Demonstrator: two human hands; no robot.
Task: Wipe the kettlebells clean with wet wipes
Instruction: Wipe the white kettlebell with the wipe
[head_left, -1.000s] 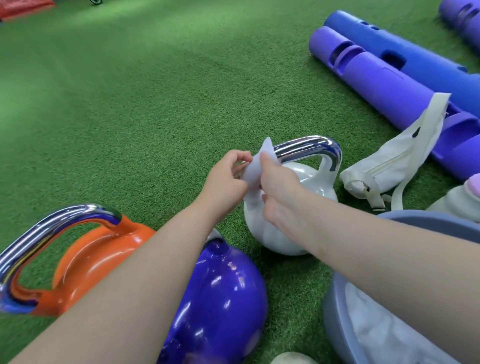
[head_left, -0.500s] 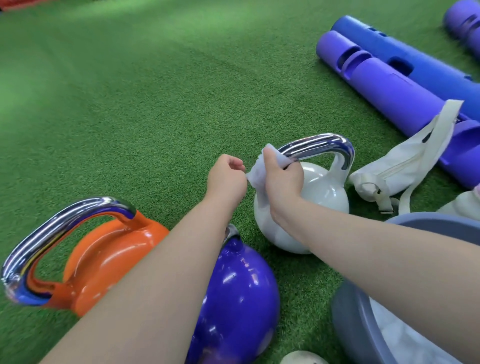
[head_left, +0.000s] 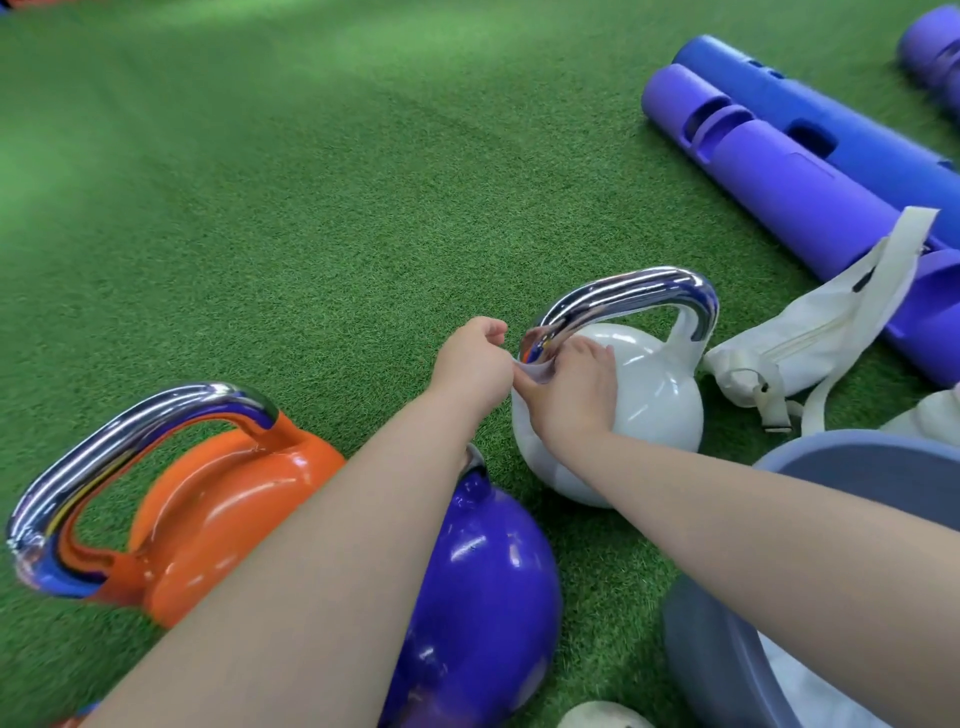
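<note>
Head view: wipe at the white kettlebell's handle

Head camera showed my right hand (head_left: 566, 395) and left hand (head_left: 472, 364), fingers curled, both pinching the wet wipe (head_left: 535, 370) against the white kettlebell (head_left: 649, 395), which stood on the turf (head_left: 260, 208) beyond the purple kettlebell (head_left: 478, 597) and orange kettlebell (head_left: 208, 509).

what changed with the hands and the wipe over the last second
The wet wipe came down from above the chrome handle to its left base on the white kettlebell. The right hand followed it down; the left hand again pinches it. The orange kettlebell and purple kettlebell stayed put.
</note>
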